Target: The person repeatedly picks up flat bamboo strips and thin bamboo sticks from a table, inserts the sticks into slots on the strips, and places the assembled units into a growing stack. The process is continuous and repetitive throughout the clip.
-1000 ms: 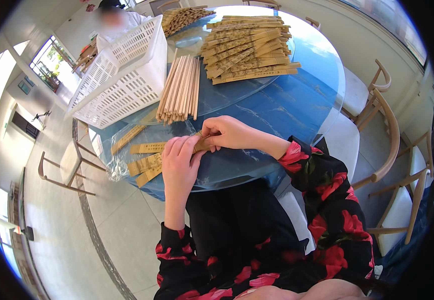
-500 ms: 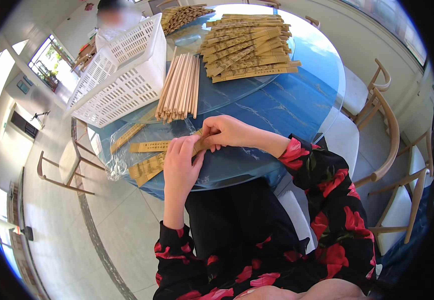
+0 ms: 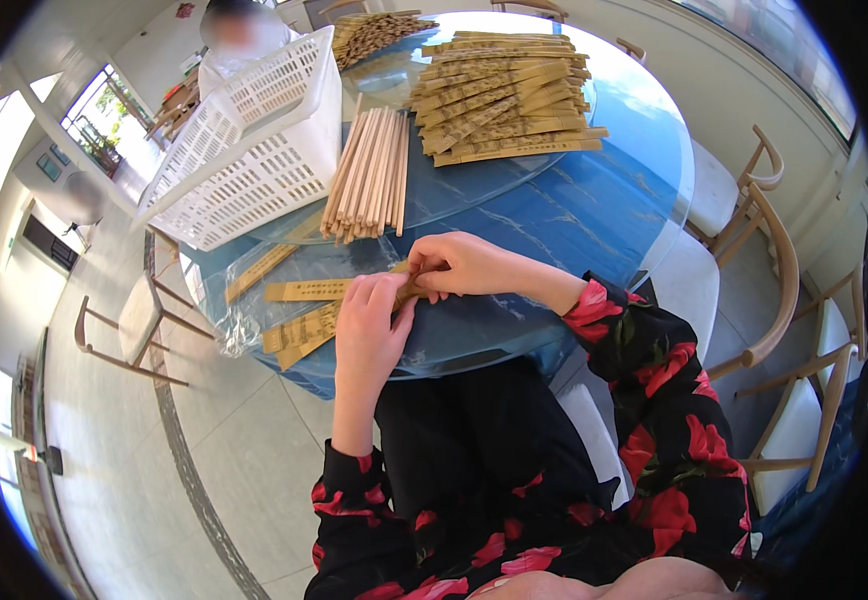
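Observation:
At the table's near edge, both my hands are closed on a brown printed paper chopstick sleeve (image 3: 410, 288). My left hand (image 3: 369, 318) presses over it with the fingers together. My right hand (image 3: 459, 266) pinches its right end between thumb and fingers, which partly hide it. From under the left hand, wider brown paper (image 3: 304, 333) sticks out to the left; I cannot tell whether it is the same sleeve. Another flat sleeve (image 3: 304, 290) lies just beyond it. Bare wooden chopsticks (image 3: 366, 178) lie in a bundle beyond my hands.
A large pile of paper sleeves (image 3: 509, 95) covers the far right, with another heap (image 3: 379, 38) behind. A white slotted plastic basket (image 3: 254, 185) stands left. Clear plastic film (image 3: 244, 325) lies by the left edge. A person sits across; wooden chairs (image 3: 779, 270) stand around.
The view has shifted slightly, so everything sits a little farther right. My hands keep nearly the same hold on the paper sleeve.

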`<act>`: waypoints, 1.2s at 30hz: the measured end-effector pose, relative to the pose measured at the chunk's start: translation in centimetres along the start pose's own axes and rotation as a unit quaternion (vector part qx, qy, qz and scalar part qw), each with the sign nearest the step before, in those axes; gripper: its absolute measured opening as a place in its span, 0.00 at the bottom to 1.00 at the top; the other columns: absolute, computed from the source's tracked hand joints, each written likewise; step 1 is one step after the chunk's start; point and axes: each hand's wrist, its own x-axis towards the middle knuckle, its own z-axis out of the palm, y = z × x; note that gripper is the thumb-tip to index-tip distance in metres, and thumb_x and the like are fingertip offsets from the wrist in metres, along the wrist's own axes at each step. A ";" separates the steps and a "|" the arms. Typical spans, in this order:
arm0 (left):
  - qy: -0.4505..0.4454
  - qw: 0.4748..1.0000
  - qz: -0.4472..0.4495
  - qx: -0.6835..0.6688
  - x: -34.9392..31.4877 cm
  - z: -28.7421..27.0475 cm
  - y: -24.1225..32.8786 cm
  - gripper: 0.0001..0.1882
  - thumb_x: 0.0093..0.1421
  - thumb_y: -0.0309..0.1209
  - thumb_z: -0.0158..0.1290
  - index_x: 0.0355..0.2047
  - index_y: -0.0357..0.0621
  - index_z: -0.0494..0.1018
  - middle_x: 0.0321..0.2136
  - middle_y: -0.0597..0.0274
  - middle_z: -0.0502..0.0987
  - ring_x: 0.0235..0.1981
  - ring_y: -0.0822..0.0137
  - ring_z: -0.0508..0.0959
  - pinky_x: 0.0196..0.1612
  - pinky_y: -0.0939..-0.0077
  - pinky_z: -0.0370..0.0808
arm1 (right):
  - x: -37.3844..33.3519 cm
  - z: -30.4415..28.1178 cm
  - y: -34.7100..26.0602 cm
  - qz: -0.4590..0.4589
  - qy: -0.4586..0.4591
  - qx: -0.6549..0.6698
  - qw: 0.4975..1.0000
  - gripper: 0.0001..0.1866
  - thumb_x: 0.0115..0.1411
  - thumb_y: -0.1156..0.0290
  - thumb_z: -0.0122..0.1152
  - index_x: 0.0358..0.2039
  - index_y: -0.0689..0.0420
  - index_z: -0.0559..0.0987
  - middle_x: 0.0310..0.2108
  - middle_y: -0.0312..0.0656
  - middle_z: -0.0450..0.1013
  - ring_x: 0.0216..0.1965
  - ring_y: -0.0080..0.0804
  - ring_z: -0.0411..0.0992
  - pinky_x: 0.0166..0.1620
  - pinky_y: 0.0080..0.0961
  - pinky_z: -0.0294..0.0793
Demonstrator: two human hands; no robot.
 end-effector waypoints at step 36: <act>0.095 0.993 -0.069 0.034 -0.2 -0.4 0.3 0.15 0.53 0.23 0.64 0.41 0.39 0.75 0.38 0.55 0.78 0.42 0.52 0.77 0.46 0.63 0.75 | 0.6 -12.1 1.1 -0.207 0.534 0.290 0.767 0.09 0.68 0.65 0.57 0.37 0.56 0.71 0.21 0.31 0.65 0.20 0.17 0.60 0.23 0.17 0.57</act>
